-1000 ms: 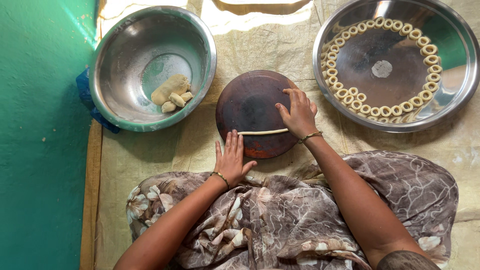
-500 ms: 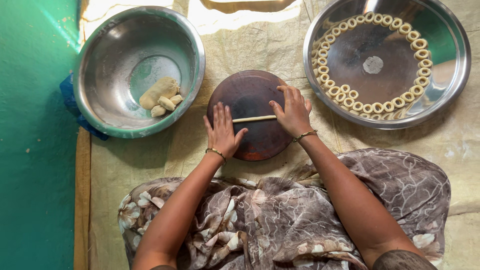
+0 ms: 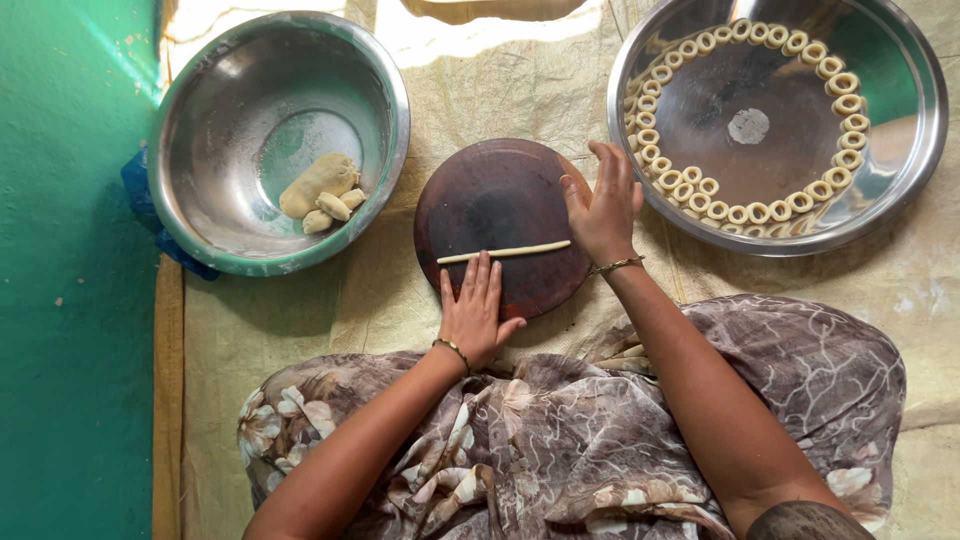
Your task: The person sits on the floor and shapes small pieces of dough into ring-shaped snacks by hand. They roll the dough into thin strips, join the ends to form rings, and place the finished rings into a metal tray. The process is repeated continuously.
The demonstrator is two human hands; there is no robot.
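Dough rope [image 3: 503, 251] lies thin and straight across the round dark board [image 3: 500, 200] | left hand [image 3: 474, 312] flat and open, fingertips at the rope, drawn nearer the body than half a second ago | right hand [image 3: 603, 205] open, palm on the rope's right end | rope now longer and thinner.

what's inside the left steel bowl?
The steel bowl holds a dough lump and a few small dough pieces. Blue cloth shows beneath its rim; the rest underneath is hidden.
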